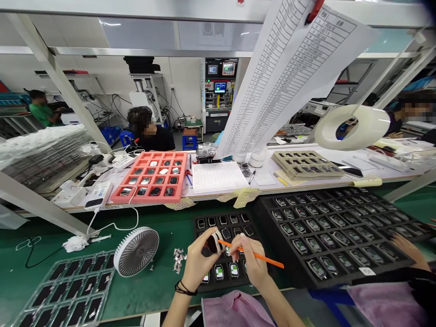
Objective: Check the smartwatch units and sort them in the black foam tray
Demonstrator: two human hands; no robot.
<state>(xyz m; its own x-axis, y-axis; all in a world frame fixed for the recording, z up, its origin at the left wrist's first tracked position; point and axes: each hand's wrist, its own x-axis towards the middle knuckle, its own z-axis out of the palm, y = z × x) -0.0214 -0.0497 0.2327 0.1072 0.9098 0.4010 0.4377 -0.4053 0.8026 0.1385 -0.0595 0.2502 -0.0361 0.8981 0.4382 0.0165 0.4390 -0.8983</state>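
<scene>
Small watch body [213,243] held tilted on edge, white rim showing (face hardly visible); orange stick [264,257] slanted, tip at rim.

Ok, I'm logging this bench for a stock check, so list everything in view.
large watch tray: one, black, green mat, right
small watch tray: one, black, mat, centre
clear tray: one, transparent, mat, lower left
desk fan: one, white, mat, left
coral tray of watches: one, coral, desk, left
beige tray: one, beige, desk, right
printed list: one, white, hanging overhead
co-worker's hand: one, at the large tray's right edge
watch: one, white strap, in left hand
orange stick: one, orange, in right fingers
left hand: one, pinching the watch
right hand: one, holding the stick
</scene>
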